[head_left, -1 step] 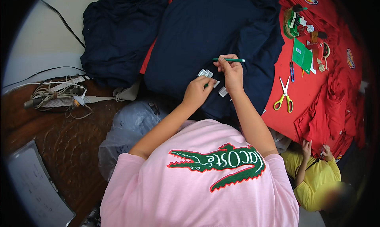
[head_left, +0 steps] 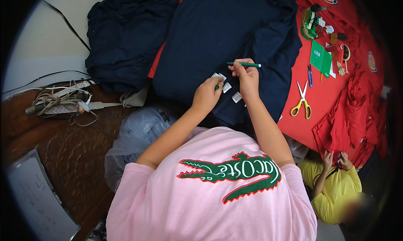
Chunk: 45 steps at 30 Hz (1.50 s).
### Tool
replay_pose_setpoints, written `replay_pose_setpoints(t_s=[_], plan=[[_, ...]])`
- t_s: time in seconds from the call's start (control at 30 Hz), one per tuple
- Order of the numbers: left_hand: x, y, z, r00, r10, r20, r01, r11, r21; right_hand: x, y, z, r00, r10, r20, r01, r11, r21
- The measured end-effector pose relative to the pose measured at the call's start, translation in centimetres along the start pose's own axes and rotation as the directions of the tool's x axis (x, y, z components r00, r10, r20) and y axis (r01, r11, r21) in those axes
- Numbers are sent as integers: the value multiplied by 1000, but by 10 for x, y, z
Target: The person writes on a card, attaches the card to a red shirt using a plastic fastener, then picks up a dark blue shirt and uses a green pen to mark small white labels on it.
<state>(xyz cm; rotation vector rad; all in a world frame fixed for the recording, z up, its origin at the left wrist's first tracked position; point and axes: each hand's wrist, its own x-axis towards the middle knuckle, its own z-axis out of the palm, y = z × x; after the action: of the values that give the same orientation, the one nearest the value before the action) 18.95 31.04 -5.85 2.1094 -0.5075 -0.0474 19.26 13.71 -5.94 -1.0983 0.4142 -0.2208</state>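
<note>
A dark navy garment [head_left: 210,39] lies spread in front of me, with several small white printed labels [head_left: 236,97] on its near part. Between the fingers of my right hand [head_left: 247,79] is a slim green marker [head_left: 250,65], held sideways above the cloth, its dark tip toward the left. My left hand [head_left: 206,94] rests beside the labels with its fingers curled. A small green piece [head_left: 217,87], apparently the marker's cap, shows between those fingers. One white label [head_left: 227,87] lies just right of my left fingertips; others are partly hidden behind that hand.
Another navy garment [head_left: 128,35] lies at the left. On the red cloth [head_left: 294,108] at right are yellow-handled scissors [head_left: 302,102], a blue cutter [head_left: 310,75] and a green notebook [head_left: 320,58]. A person in yellow [head_left: 336,186] handles red garments [head_left: 344,115]. Coiled cables [head_left: 58,98] lie left.
My left hand has drawn back slightly to the left, uncovering more of the label beside its fingertips. The marker in my right hand has shifted a little to the right.
</note>
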Motion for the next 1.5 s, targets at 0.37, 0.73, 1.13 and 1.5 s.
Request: replay_pose_setpoints(t_s=[0.37,0.73,1.13,1.5], plan=[[23,-12,-11,1000,1,-21,2,983,184,-10,6,0,995,-58,77,73,975,-209],[29,-11,-10,728,-638,251,615,445,-651,-20,0,8,971,-114,209,212,811,-545],[15,30,-30,985,-175,-1,173,977,-127,-24,-54,-38,979,-202,-34,201,979,-30],[40,-10,-41,995,-102,12,98,982,162,-70,-44,-74,994,-70,-84,71,997,9]])
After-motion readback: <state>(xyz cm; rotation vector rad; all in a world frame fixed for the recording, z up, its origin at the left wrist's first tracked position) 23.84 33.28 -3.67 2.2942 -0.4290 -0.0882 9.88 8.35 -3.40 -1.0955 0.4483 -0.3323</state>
